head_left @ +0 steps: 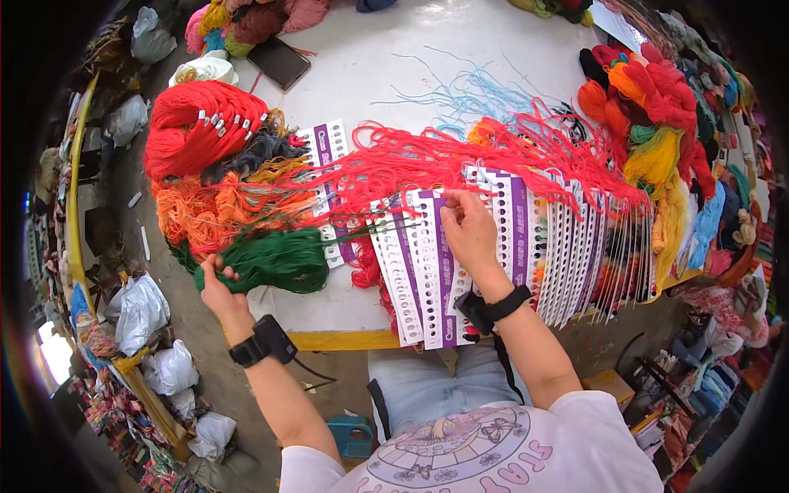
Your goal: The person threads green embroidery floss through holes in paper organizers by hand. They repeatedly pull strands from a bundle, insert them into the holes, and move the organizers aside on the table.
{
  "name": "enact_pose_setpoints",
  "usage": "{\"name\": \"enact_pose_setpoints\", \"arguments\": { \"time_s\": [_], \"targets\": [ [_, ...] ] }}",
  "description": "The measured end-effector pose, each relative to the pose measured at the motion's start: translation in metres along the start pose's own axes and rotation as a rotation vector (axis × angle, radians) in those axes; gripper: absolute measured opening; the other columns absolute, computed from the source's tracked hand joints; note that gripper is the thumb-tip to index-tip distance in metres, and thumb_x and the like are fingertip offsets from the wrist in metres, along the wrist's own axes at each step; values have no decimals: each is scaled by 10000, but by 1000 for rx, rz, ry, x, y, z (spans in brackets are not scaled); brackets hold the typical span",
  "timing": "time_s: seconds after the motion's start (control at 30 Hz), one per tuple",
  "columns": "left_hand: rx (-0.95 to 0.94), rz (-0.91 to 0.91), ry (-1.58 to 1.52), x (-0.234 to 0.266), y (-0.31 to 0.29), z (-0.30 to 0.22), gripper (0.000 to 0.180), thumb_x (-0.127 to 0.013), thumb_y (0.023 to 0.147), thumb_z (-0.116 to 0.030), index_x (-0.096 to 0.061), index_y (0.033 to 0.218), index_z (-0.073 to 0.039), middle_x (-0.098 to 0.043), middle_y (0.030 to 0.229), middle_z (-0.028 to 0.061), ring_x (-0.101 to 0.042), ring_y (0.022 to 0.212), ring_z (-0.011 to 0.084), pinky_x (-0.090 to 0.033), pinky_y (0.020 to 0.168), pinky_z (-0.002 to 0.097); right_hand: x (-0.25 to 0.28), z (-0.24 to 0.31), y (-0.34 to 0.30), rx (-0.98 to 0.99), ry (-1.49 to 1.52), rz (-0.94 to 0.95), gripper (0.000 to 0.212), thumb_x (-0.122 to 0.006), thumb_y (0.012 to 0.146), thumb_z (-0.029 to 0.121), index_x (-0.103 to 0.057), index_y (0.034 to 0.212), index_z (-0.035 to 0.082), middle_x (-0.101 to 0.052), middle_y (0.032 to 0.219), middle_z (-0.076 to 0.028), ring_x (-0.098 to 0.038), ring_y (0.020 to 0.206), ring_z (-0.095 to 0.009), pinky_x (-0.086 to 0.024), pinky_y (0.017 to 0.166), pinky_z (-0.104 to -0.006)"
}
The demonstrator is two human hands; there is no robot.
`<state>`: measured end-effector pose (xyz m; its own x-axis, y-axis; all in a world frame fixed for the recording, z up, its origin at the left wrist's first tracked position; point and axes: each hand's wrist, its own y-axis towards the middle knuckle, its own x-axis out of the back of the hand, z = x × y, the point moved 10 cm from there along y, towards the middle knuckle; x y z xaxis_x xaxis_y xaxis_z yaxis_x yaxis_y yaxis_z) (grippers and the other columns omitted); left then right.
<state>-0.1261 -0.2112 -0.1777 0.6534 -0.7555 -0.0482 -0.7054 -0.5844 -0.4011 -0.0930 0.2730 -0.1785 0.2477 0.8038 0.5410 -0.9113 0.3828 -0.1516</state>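
Observation:
My left hand [220, 289] is closed on the end of a dark green thread hank [283, 259] at the table's near left. Green strands run from it to the top of a white punched card [429, 275] with a purple strip. At that card's upper edge is my right hand [471, 237], thumb and fingers pinched together; what lies between them is too small to make out. Red threads [394, 164] sprawl across the card tops. To the right, more punched cards [567, 255] overlap in a fanned row, some with coloured threads through their holes.
Left of the cards lie a red hank bundle [201, 123] with small white tags and orange threads [197, 214]. A dark phone [279, 62] rests at the back left. Light blue strands [477, 94] spread behind. Mixed hanks [649, 107] pile up at the right; the table has a yellow edge [353, 339].

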Motion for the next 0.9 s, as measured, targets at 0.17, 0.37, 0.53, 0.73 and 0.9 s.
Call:
{"name": "enact_pose_setpoints", "arguments": {
  "time_s": [0.17, 0.37, 0.53, 0.73, 0.9],
  "targets": [
    [87, 658, 164, -147, -115, 4, 430, -434, 902, -332, -500, 1133, 25, -552, 1132, 133, -562, 986, 208, -449, 759, 299, -8, 48, -5, 5, 160, 149, 100, -640, 728, 114, -638, 809, 56, -583, 764, -52, -551, 641, -148, -441, 594, -267],
    [324, 935, -128, -223, -195, 37, 499, -351, 923, -353, -446, 1189, 59, -460, 1241, 146, -460, 1124, 234, -385, 923, 343, -46, 96, -20, -19, 558, 420, 122, -652, 727, 64, -650, 838, 13, -600, 777, -46, -530, 684, -97, -435, 627, -240],
    [315, 929, -86, -227, -202, 41, 428, -427, 912, -293, -476, 1165, 49, -504, 1190, 128, -479, 1086, 172, -395, 901, 290, -49, 85, -23, -157, 674, 495, 97, -629, 754, 55, -637, 828, -7, -609, 789, -53, -553, 696, -98, -452, 631, -236],
    [213, 831, -21, -220, -191, 48, 238, -563, 844, -151, -554, 1011, 19, -553, 1117, 142, -575, 939, 175, -483, 732, 255, -37, 88, -26, -213, 790, 462, 83, -592, 781, 40, -621, 842, -9, -596, 858, -53, -584, 708, -110, -466, 613, -225],
    [228, 756, -32, -216, -188, 52, 157, -586, 819, -100, -570, 930, 9, -564, 1074, 174, -588, 912, 197, -504, 672, 255, -35, 70, -27, -258, 771, 396, 76, -604, 783, 92, -632, 805, 25, -547, 828, -5, -495, 609, -44, -413, 493, -171]
  ]
}}
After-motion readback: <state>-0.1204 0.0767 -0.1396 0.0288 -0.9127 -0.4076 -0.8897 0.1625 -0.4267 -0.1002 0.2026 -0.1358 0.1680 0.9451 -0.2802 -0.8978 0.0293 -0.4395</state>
